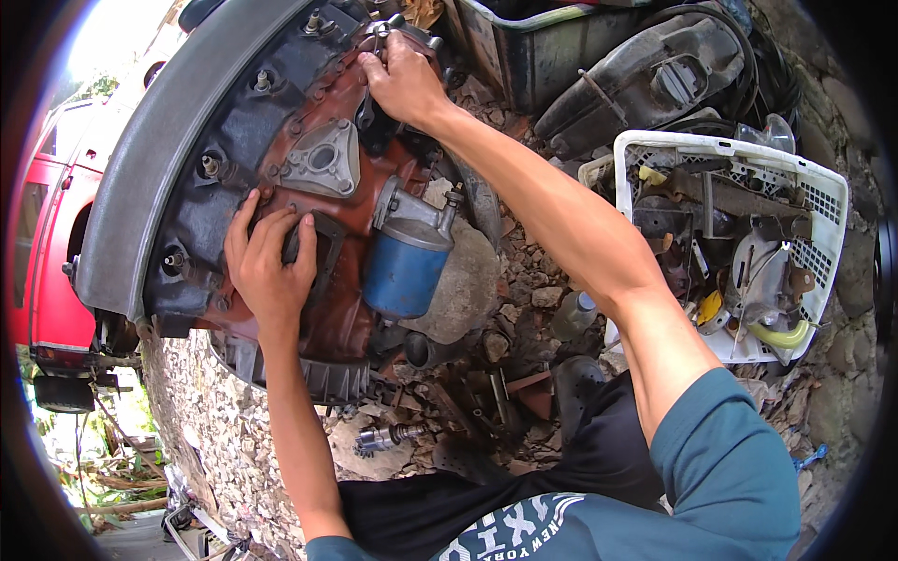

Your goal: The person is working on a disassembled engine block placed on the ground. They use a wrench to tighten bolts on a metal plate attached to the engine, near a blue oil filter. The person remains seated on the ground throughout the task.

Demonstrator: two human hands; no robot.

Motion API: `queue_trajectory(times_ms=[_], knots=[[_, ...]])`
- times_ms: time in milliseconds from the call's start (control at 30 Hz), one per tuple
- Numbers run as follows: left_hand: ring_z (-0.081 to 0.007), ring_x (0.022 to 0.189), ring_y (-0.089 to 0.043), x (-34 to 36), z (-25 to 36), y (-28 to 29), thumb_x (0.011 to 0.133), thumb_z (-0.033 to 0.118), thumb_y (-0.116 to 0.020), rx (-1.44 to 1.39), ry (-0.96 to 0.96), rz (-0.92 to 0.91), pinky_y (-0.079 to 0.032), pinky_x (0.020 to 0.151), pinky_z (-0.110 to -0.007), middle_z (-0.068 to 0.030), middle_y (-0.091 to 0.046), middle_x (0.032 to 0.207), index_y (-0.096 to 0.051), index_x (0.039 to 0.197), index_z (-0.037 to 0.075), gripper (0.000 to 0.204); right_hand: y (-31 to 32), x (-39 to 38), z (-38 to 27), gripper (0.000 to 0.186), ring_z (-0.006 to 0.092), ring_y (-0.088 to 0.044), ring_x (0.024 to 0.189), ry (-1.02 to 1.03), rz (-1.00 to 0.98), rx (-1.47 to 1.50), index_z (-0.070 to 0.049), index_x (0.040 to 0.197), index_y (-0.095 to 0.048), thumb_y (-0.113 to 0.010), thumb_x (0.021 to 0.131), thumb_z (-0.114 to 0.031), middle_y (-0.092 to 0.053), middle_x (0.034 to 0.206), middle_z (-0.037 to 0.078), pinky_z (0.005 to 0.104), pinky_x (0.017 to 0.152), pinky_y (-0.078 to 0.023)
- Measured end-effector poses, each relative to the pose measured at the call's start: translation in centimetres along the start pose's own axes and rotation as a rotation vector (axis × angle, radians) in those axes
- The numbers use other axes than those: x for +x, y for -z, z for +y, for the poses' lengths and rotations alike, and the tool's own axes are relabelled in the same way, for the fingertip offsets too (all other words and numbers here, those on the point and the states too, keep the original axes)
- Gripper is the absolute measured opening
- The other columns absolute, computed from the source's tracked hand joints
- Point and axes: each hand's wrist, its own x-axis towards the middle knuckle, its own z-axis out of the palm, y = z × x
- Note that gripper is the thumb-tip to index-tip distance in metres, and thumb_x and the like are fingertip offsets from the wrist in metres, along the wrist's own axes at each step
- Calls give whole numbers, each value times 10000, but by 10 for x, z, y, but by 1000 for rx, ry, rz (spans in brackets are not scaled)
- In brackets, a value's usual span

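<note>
A large rust-red and dark engine block (360,234) lies tilted in front of me. My left hand (271,266) rests on its side with the fingers apart, beside a square dark opening (327,251) and below a grey triangular flange (325,157). At the block's far end my right hand (400,79) is closed, thumb and fingers pinched near a small metal piece (382,34); what it grips is mostly hidden. Just below that hand sits a dark bracket (376,129). A blue canister filter (404,271) hangs from the block's near right side.
At the right stands a white plastic basket (831,234) full of metal parts. Behind it are a dark engine cover or pan (645,79) and a black bin (524,51). Rubble and loose parts, including a small shaft (388,437), cover the ground. A red vehicle (65,224) is at left.
</note>
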Motion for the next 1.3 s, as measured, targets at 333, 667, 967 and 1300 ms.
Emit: queue_trajectory(times_ms=[333, 667, 967, 1300], knots=[[-291, 1207, -614, 3, 2, 0, 816, 133, -776, 4, -24, 13, -446, 1014, -454, -38, -737, 971, -734, 872, 61, 100, 20, 29, -10, 285, 219, -661, 561, -27, 174, -42, 70, 1069, -548, -552, 994, -205, -675, 750, 152, 389, 583, -557], [-301, 1219, -615, 0, 0, 1, 835, 132, -767, 23, -7, -11, -441, 1011, -435, -36, -746, 991, -743, 888, 62, 91, 0, -6, 45, 183, 210, -572, 589, -1084, 91, 799, 11, 1079, -510, -410, 984, -108, -612, 850, 165, 383, 533, -564], [-296, 1225, -612, 0, 1, 1, 832, 121, -768, 25, 2, -20, -437, 1009, -431, -34, -748, 989, -744, 883, 59, 84, -27, -26, 61, 218, 163, -528, 501, -1271, 138, 1107, 33, 907, -555, -367, 973, -55, -573, 715, 141, 354, 463, -553], [-296, 1224, -612, 0, -1, 2, 831, 110, -766, 30, 7, -19, -439, 1006, -432, -37, -747, 991, -742, 881, 53, 79, -34, -41, 50, 224, 215, -627, 558, -1301, 242, 1081, 85, 1104, -517, -371, 1005, -53, -614, 819, 188, 384, 560, -660]])
